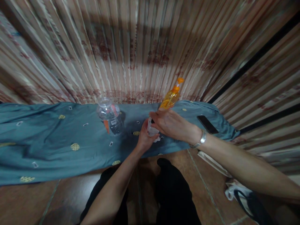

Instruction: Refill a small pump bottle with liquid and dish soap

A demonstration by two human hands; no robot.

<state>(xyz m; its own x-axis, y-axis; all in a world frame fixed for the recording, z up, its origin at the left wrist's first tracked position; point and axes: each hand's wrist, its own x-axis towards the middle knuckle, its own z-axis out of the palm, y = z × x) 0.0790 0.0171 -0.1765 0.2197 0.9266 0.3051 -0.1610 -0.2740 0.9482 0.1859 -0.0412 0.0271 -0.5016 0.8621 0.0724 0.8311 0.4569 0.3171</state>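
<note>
My left hand (145,137) is closed around a small whitish, translucent container (152,129) over the cloth. My right hand (167,123) reaches across from the right, its fingers pinched together at the container's top. A small dark spot shows by those fingertips; what they hold is too small to make out. Just behind my right hand is a clear pump bottle (170,99) with yellow-orange liquid and an orange pump head. To the left of my hands stands a clear, wide-bellied plastic jar (110,117) with an orange and red label, its mouth uncovered.
A teal patterned cloth (58,140) covers the long low surface. Toward its right end lies a black phone (207,124). A pleated curtain (131,56) hangs behind, with dark poles at right. Below are brown floor tiles (206,175) and a bag-like item (246,200).
</note>
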